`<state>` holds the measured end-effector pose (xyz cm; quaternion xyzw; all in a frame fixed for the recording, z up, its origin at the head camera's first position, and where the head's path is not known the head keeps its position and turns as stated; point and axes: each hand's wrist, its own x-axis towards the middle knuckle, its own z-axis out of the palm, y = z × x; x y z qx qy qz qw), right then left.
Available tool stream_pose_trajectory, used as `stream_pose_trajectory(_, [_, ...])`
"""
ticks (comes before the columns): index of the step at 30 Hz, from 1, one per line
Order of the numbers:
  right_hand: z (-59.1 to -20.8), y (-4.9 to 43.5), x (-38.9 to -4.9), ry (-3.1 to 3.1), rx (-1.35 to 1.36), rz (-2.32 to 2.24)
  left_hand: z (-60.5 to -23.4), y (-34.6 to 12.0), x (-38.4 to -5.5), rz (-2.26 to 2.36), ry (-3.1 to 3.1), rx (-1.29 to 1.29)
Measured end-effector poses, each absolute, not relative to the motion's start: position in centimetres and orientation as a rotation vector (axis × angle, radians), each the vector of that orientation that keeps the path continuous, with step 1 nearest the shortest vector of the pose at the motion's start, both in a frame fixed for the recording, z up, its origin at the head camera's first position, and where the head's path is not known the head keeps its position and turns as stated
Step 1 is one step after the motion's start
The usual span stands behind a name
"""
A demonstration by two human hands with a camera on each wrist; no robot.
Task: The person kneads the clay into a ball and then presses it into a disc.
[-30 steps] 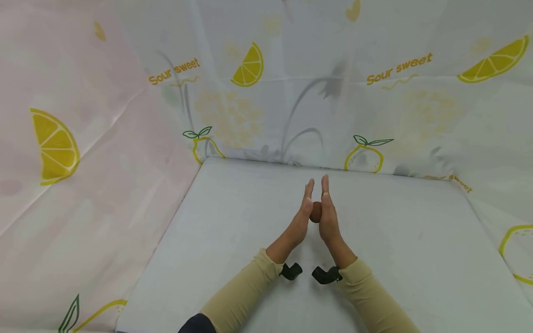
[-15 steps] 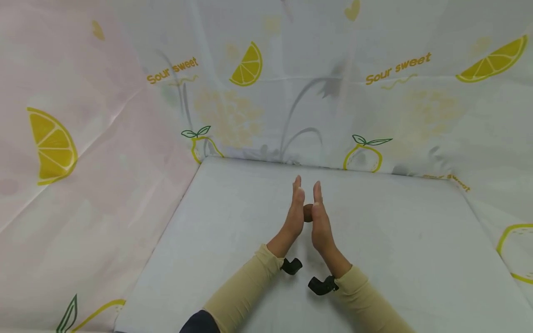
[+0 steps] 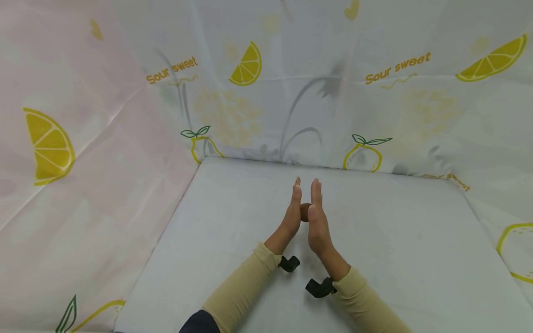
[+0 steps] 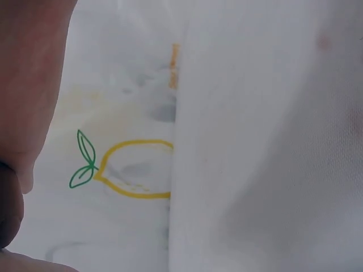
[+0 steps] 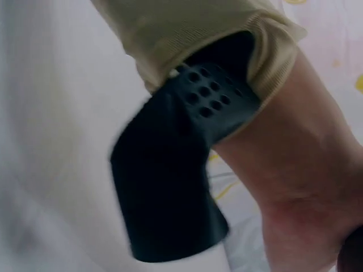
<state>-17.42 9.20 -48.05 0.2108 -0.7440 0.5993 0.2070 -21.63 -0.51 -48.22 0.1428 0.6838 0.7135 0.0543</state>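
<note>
Brown ball (image 3: 305,212) sits between the two palms, left hand (image 3: 290,215) on its left side, right hand (image 3: 319,226) on its right. Hands face each other, narrow gap, ball fills it at palm level. Fingers on both hands are straight and point to the far side; none curl round the ball. Fingertips lie beyond it, so the ball is on the near side of them, held by palms only. Right hand hides part of its right side. Left wrist view: ball cut off at the left edge, skin on either side of it. Right wrist view: only a dark rounded bit at the near right corner; fingers out of frame there. Can't tell how high the hands are over the white table (image 3: 399,245).

Both forearms come in from the near side in beige sleeves (image 3: 243,280), one black wrist mount (image 3: 320,287) at each cuff. Far side: pale backdrop (image 3: 275,115) with lemon prints and "Sour sweet" lettering.
</note>
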Motion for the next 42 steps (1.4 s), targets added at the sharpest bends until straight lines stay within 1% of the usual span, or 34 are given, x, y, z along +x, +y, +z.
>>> stream_pose_trajectory(7, [-47.2, 10.2, -18.5, -2.038, 0.571, 1.694, -48.6, -0.2, -20.6, 2.097, 2.062, 0.546])
stream_pose_trajectory(14, [-46.9, 11.1, -19.5, -2.017, 0.51, 1.869, -48.5, 0.3, -19.7, 2.042, 2.063, 0.643])
stream_pose_trajectory(20, [-47.1, 11.7, -20.2, -2.06, 0.398, 2.003, -48.3, 0.4, -19.7, 2.042, 2.096, 0.691])
stream_pose_trajectory(26, [-48.0, 11.7, -20.5, -2.114, 0.379, 1.993, -47.6, -0.1, -19.9, 2.095, 2.116, 0.697])
stream_pose_trajectory(31, [-48.6, 11.6, -20.0, -2.148, 0.36, 1.998, -46.9, -0.4, -20.2, 2.147, 2.111, 0.735])
stream_pose_trajectory(35, [-47.5, 11.1, -18.6, -2.142, 0.381, 2.03, -46.6, -0.6, -20.4, 2.168, 2.114, 0.743])
stream_pose_trajectory(38, [-47.0, 10.5, -17.7, -2.143, 0.403, 2.024, -46.7, -0.7, -20.8, 2.187, 2.13, 0.706])
stream_pose_trajectory(42, [-48.1, 9.7, -17.3, -2.166, 0.437, 1.935, -47.1, -0.7, -21.4, 2.209, 2.172, 0.618])
